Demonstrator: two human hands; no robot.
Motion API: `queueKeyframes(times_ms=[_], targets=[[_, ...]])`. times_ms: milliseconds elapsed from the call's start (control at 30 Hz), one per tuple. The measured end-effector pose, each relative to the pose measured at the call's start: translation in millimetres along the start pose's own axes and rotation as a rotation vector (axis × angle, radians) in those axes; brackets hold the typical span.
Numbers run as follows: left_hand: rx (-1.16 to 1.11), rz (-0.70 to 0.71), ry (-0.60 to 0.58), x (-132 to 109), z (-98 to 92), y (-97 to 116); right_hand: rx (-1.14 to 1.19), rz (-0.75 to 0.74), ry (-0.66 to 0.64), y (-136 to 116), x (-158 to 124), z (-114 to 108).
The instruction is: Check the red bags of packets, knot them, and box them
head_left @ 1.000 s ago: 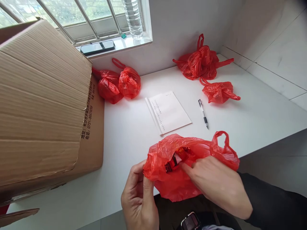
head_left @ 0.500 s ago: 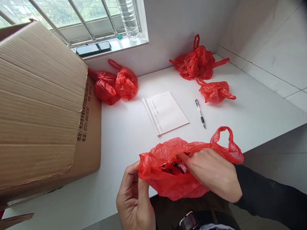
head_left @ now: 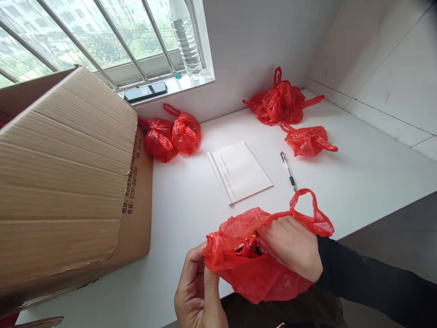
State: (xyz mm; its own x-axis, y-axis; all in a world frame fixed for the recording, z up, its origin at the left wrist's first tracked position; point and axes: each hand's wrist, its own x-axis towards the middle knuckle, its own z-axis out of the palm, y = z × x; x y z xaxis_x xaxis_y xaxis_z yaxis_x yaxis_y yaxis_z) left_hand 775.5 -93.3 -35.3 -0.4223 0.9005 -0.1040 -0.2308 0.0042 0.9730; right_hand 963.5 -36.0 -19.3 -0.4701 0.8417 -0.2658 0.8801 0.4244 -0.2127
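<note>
A red plastic bag hangs open at the table's front edge, one handle loop sticking up at its right. My left hand is closed on the bag's left rim, thumb in front and fingers behind. Inside the mouth lie small shiny wrapped pieces in red and black, with a bit of yellow. My right hand reaches down into the bag, and its fingers are hidden among the contents and the plastic, so whether they grip anything does not show.
A large cardboard box stands at the left. On the white table are a notepad, a pen and several knotted red bags. The windowsill holds a phone and a water bottle.
My right hand has gone deeper into the bag and slightly left. The camera view has tilted up a little, so everything sits lower. My left hand keeps its hold on the rim.
</note>
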Motion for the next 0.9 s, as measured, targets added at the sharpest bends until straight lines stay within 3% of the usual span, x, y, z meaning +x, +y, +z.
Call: queueKeyframes(times_ms=[267, 433, 567, 900], targets=[[0.009, -0.014, 0.023, -2, 5.0, 2, -0.149, 0.129, -0.089, 3, -9, -16], [0.035, -0.011, -0.054, -4, 7.5, 4, -0.203, 0.088, -0.095, 8, -10, -20], [0.023, -0.009, -0.022, -4, 7.6, 5, -0.109, 0.127, -0.041, 6, -13, -18], [-0.015, -0.004, -0.052, -5, 7.7, 3, -0.056, 0.028, 0.078, -6, -4, 8]])
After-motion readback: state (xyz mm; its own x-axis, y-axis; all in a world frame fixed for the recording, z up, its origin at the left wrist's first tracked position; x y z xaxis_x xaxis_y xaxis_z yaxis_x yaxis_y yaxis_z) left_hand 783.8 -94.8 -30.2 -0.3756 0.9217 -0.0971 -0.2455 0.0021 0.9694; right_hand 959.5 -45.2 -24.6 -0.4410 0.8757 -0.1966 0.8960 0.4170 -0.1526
